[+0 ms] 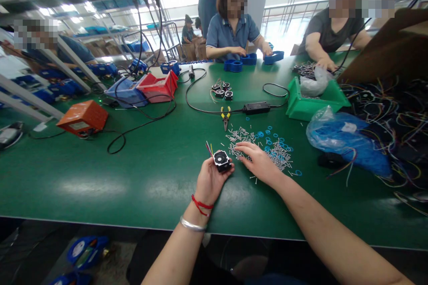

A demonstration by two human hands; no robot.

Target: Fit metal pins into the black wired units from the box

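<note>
My left hand holds a small black fan with a pale rim, its round hub facing up. Thin coloured wires stick out from the fan's upper left side. Just to the right, my right hand hovers at or touches the left part of a pile of screws, fingers stretched and apart. Nothing shows between those fingers, though their tips partly blend with the screws. Blue rings lie scattered among and behind the screws. Pliers with yellow handles rest beyond the pile.
Several similar fans sit farther back. A black adapter with cable crosses the green table. Left stand orange, red and blue bins; right, a green bin, a blue bag and tangled wires. Co-workers sit opposite.
</note>
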